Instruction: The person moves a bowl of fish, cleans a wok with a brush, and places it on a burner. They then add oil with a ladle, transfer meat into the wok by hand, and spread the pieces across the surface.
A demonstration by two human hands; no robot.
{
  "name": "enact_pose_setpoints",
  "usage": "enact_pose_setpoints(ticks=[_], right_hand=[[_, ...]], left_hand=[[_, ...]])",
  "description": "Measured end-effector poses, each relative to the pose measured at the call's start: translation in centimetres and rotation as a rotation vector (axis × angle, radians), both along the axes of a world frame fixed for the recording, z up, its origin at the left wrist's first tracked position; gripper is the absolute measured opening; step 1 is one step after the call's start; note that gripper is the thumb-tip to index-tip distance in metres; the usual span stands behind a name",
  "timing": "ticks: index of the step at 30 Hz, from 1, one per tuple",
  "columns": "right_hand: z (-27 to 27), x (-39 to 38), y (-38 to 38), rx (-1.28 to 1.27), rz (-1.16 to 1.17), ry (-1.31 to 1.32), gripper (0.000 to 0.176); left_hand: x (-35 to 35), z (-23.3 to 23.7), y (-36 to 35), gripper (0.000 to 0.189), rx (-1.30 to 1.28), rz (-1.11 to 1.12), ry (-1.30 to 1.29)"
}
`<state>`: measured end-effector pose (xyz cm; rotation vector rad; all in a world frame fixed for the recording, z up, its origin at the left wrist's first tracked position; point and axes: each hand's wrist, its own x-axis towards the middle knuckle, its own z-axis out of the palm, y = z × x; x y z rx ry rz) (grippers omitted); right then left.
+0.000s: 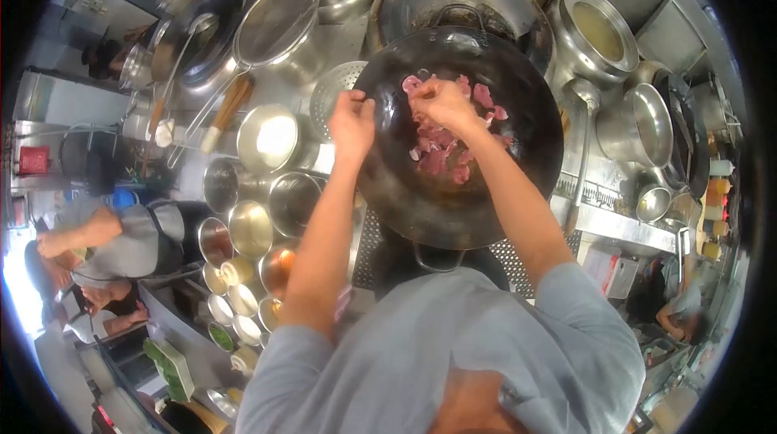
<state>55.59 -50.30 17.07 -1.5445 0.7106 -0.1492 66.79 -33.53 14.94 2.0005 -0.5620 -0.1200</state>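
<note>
A large black wok (518,183) sits in front of me with pink raw meat pieces (443,149) lying in its middle. My right hand (441,102) hovers over the far part of the wok, fingers pinched on a piece of the meat. At the wok's left rim is my left hand (351,122), fingers curled; whether it holds anything is not clear.
Several steel bowls and seasoning cups (251,228) crowd the left counter, with a strainer (279,25) and a perforated colander (332,90) behind. Pots (599,29) and a ladle (583,143) stand right. Another person (113,240) bends at the far left.
</note>
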Motion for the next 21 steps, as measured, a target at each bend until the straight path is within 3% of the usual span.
enact_pose_setpoints(ticks=[1, 5, 9, 11, 12, 13, 14, 16, 19, 21], right_hand=[[-0.6, 0.3, 0.3, -0.073, 0.025, 0.012, 0.017], [-5.3, 3.0, 1.9, 0.429, 0.062, -0.079, 0.032], [-1.9, 2.6, 0.1, 0.270, -0.109, -0.117, 0.030], [-3.0, 1.9, -0.6, -0.119, 0.081, 0.042, 0.026], [-3.5, 2.0, -0.8, -0.317, 0.177, 0.117, 0.025], [-4.1, 1.9, -0.4, -0.357, 0.351, 0.163, 0.025], [-6.5, 2.2, 0.1, -0.691, 0.439, 0.128, 0.027], [-8.2, 2.3, 0.1, -0.466, 0.308, 0.150, 0.030], [-8.3, 2.5, -1.6, -0.127, 0.165, -0.090, 0.029], [-6.1, 1.1, -2.8, -0.087, 0.134, -0.105, 0.028]], left_hand=[[-0.3, 1.7, 0.4, 0.020, -0.018, 0.028, 0.077], [-0.7, 3.9, 1.5, 0.017, -0.031, 0.083, 0.194], [-0.2, 1.4, 3.4, 0.013, 0.283, -0.077, -0.234], [-1.7, 0.6, 2.4, 0.015, 0.500, -0.256, -0.482], [-2.3, -0.6, 1.5, 0.016, 0.677, -0.334, -0.464], [-3.1, -1.5, 0.8, 0.016, 0.659, -0.353, -0.520], [-3.8, -2.4, 0.2, 0.015, 0.640, -0.377, -0.575], [-4.4, -2.4, -0.7, 0.015, 0.690, -0.472, -0.615], [-4.4, -3.1, -1.9, 0.016, 0.663, -0.577, -0.726], [-4.3, -3.8, -1.9, 0.017, 0.712, -0.609, -0.780]])
